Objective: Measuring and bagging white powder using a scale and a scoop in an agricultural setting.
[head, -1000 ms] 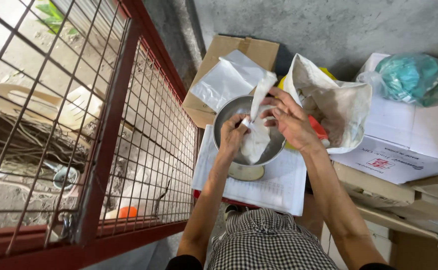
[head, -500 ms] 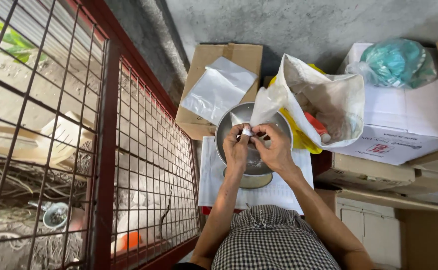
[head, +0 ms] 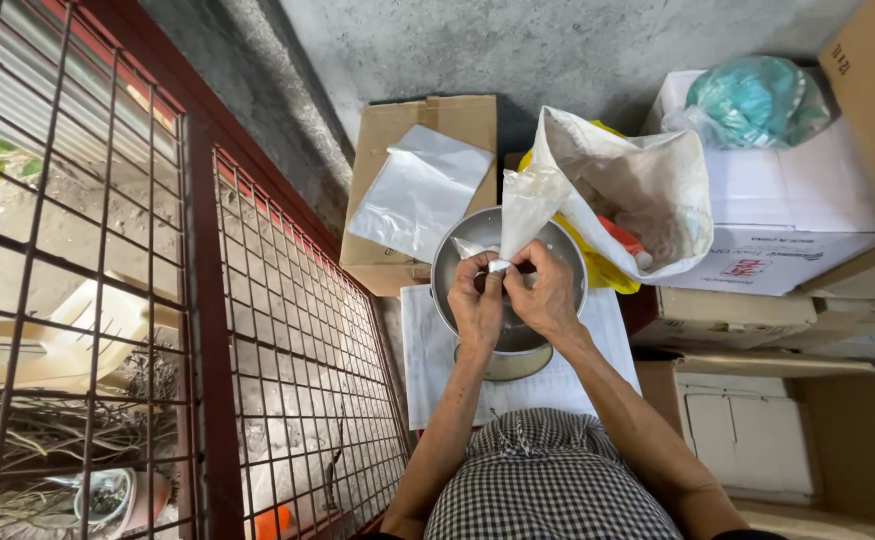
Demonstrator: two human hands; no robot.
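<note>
Both your hands meet over the metal pot (head: 457,270). Your left hand (head: 476,305) and right hand (head: 544,297) pinch the bottom end of a small clear plastic bag (head: 527,205), fingers clenched on it, the bag rising above them. Just beside it stands an open white sack (head: 647,190); a flat plastic sheet (head: 417,190) lies on the cardboard box (head: 397,125).

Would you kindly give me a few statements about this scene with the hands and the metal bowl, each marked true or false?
1. Both hands, left hand and right hand, pinch a small clear plastic bag over the metal bowl. True.
2. The bowl stands on bare soil. False: it stands on a white sheet.
3. A flat plastic bag lies on a cardboard box. True.
4. The metal grille is at the person's right. False: at their left.
</note>
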